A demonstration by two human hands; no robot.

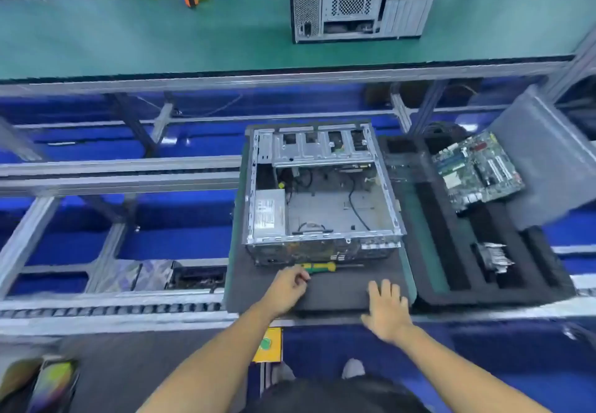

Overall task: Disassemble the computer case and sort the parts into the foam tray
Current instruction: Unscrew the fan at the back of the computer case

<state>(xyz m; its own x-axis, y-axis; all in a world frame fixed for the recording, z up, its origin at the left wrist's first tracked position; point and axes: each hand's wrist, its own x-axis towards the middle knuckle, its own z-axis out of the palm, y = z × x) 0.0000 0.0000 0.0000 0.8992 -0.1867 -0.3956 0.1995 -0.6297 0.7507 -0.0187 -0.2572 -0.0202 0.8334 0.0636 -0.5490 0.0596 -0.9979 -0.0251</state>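
The open computer case (335,209) lies on a dark mat (335,290), with a silver power supply (269,216) and loose black cables inside. A yellow-green screwdriver (322,267) lies on the mat along the case's front. My left hand (287,288) has its curled fingertips on the left end of the screwdriver handle. My right hand (387,311) rests flat on the mat's front edge with fingers spread. To the right, the black foam tray (451,293) holds a motherboard (477,170) and a finned metal part (495,256).
A grey side panel (548,161) leans over the tray's far right. A second computer case (361,3) stands on the green belt (145,35) behind. Aluminium conveyor rails (113,174) run off to the left. The image is blurred.
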